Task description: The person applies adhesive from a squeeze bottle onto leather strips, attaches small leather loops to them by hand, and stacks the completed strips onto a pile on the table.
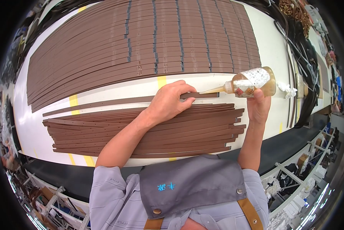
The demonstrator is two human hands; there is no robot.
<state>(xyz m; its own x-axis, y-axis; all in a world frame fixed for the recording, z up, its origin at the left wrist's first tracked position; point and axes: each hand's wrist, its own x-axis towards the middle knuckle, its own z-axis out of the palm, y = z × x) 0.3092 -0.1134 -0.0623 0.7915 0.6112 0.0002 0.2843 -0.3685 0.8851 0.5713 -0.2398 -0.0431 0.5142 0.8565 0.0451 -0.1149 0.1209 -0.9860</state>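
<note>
My left hand (171, 100) grips a single brown strap (118, 102) near its right end, with thumb and index finger on either side of it. In my right hand (258, 105) is a squeeze bottle (255, 81), tipped on its side, with amber contents and a worn white label. Its narrow nozzle points left, and the tip is at the strap just past my left fingertips. Whether liquid is coming out is too small to tell. Under my left forearm lies a loose pile of brown straps (149, 134), some with punched holes at the left ends.
Long brown straps (83, 57) lie side by side at the back of the white table (273, 50), with dark bands across them. Crumpled white tissue (287, 89) sits right of the bottle. Black cords (304, 57) hang along the right side. Shelves (294, 176) stand below at right.
</note>
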